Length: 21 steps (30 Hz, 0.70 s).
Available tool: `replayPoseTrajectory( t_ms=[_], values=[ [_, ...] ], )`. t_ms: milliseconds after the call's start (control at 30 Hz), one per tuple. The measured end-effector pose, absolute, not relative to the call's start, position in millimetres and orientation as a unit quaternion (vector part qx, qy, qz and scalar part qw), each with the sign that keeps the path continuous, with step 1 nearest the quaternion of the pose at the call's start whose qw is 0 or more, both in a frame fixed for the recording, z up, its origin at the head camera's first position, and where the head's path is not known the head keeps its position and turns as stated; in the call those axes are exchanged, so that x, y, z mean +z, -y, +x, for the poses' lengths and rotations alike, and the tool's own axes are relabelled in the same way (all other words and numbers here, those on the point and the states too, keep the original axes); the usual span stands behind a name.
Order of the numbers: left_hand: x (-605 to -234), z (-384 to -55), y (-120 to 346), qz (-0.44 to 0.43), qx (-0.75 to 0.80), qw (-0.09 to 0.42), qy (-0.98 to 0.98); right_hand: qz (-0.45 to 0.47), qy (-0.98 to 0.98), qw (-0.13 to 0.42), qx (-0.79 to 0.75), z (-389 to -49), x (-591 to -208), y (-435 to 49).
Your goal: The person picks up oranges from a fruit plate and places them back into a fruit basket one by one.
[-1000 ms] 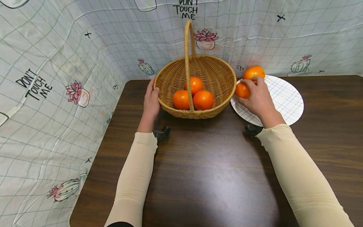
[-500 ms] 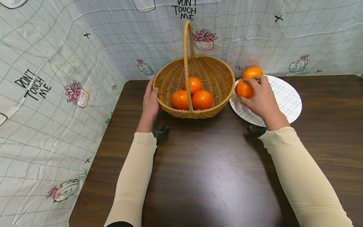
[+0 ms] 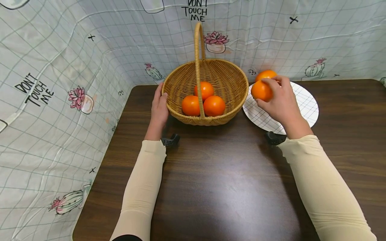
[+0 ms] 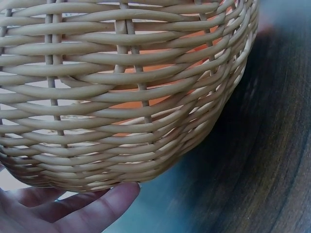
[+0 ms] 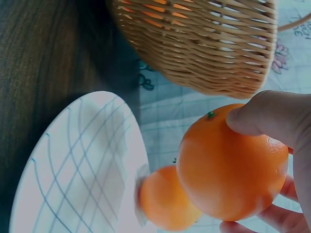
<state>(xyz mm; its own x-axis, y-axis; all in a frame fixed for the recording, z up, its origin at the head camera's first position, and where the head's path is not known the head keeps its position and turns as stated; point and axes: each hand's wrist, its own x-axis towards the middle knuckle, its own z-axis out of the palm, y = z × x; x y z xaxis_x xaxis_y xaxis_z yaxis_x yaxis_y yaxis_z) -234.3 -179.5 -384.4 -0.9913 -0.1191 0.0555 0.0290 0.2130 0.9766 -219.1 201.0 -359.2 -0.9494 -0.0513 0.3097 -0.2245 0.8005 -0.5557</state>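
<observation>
My right hand (image 3: pixel 283 103) grips an orange (image 3: pixel 261 90) between thumb and fingers, held over the left part of a white plate (image 3: pixel 304 103) with a grid pattern. Behind it, a second orange (image 3: pixel 266 74) sits at the plate's back left edge, partly covered. My left hand (image 3: pixel 159 108) rests against the left side of a wicker basket (image 3: pixel 229 80), fingers extended along the wall. In the left wrist view, fingertips touch the woven basket wall (image 4: pixel 87 102). Three oranges (image 3: pixel 214 105) lie together inside the basket, under its tall arched handle (image 3: pixel 197 50).
A dark wooden table (image 3: pixel 217 174) carries the basket and the plate side by side, near its back edge. Right behind them hangs a white gridded cloth (image 3: pixel 256 30) with cactus prints, which also runs along the left side.
The right hand has drawn the orange away from the basket's right rim, rightward and slightly up over the plate. The left hand keeps its place at the basket.
</observation>
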Motion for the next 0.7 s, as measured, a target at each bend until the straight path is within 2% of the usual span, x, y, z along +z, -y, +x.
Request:
replayPoseTrajectory(
  t_ms=[200, 700],
  values=[
    [-384, -233, 179, 0.030, -0.622, 0.061, 0.780, 0.062, 0.940, 0.142, 0.304, -216, -351, -201],
    [-387, -233, 181, 0.026, -0.606, 0.064, 0.792, 0.084, 0.925, 0.198, 0.313, -208, -333, -197]
  ],
)
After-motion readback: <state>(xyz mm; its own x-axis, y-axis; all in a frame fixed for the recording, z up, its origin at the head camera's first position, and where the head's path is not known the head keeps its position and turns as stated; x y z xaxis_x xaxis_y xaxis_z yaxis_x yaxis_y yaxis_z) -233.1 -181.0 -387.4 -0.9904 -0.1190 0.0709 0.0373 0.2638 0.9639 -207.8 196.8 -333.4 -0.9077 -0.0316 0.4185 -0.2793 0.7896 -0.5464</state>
